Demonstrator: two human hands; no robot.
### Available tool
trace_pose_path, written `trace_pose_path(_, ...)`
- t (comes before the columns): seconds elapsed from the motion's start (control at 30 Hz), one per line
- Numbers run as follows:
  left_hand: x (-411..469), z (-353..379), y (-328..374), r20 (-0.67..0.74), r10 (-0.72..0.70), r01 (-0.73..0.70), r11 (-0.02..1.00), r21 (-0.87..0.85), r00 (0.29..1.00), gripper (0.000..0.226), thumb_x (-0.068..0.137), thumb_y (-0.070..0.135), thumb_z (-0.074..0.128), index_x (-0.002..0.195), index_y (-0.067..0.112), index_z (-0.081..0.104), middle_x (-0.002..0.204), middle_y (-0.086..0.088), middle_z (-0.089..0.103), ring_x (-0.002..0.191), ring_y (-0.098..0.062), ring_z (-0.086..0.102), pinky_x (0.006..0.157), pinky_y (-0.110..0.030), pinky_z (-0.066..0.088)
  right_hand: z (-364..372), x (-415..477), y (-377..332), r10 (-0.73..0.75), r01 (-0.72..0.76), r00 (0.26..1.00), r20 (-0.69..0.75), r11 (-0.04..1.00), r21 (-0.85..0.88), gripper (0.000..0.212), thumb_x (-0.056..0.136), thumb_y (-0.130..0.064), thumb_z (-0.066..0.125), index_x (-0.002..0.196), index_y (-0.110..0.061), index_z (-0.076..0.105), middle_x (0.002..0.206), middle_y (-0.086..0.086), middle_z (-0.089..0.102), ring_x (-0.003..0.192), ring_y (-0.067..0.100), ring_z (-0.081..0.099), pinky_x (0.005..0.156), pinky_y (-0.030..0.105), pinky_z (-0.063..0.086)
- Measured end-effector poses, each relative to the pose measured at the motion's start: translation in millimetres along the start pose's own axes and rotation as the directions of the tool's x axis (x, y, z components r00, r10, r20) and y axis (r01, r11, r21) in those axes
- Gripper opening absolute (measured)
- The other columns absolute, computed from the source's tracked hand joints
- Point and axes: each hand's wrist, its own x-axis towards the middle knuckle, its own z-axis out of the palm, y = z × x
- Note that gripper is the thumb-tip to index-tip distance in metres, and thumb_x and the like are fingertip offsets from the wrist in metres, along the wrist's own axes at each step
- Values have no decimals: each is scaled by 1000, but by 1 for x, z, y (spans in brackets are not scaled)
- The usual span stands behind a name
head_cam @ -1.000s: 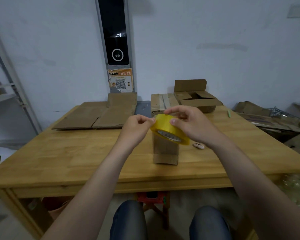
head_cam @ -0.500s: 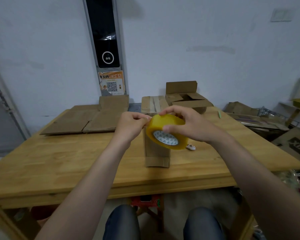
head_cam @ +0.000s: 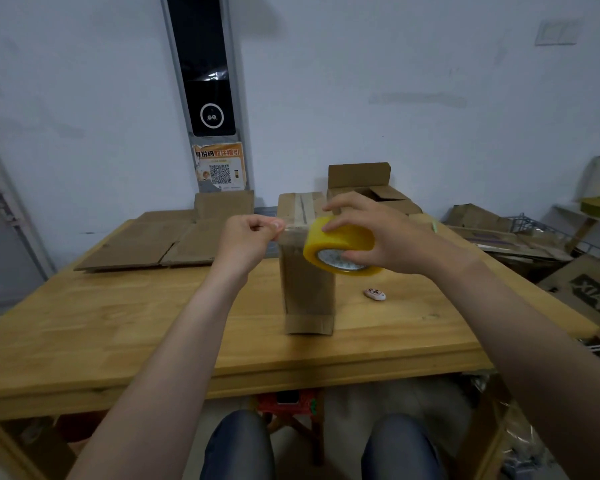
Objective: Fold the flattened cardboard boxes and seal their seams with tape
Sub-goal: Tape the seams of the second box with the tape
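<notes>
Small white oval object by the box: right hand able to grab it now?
Probably not yet: nothing blocks the way down to the small white oval object, but the right hand grips the yellow tape roll.

Bare desk [head_cam: 118, 327] lies open at 6, 8 and 4 o'clock of the upright box [head_cam: 307, 289]. Flattened cardboard [head_cam: 146, 244] blocks 10 o'clock, an open box [head_cam: 359, 174] 1 o'clock; a small white object [head_cam: 374, 294] sits near at 3 o'clock. The left hand [head_cam: 248, 237], right hand [head_cam: 378, 230] and tape roll [head_cam: 340, 239] crowd its top.
</notes>
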Motion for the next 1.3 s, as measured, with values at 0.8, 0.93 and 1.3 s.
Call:
trace_pose_path(0.8,37,-13,-46,-191,-78,81,997,8,978,8,97,27,69,97,22,76,91,5,75,87,-8,63,73,-24,47,-6,8,80,79,-39,989,127,956,-290,43,96,-26,69,134,-43,62,147,-5,38,130,17,42,96,24,37)
trace_pose_path(0.93,45,-7,-59,-217,-65,71,997,18,974,11,98,27,68,89,30,75,85,11,73,85,-1,63,71,-21,45,6,17,89,87,-47,987,139,963,-266,45,95,-27,70,136,-44,60,146,-5,41,131,18,42,98,25,35)
trace_pose_path(1.3,77,10,-96,-213,-118,113,993,-36,970,8,95,27,72,97,23,78,84,14,73,62,14,60,62,-21,45,27,45,100,195,-119,941,276,956,-268,61,100,-27,63,146,-58,39,149,-8,34,138,16,34,94,22,32)
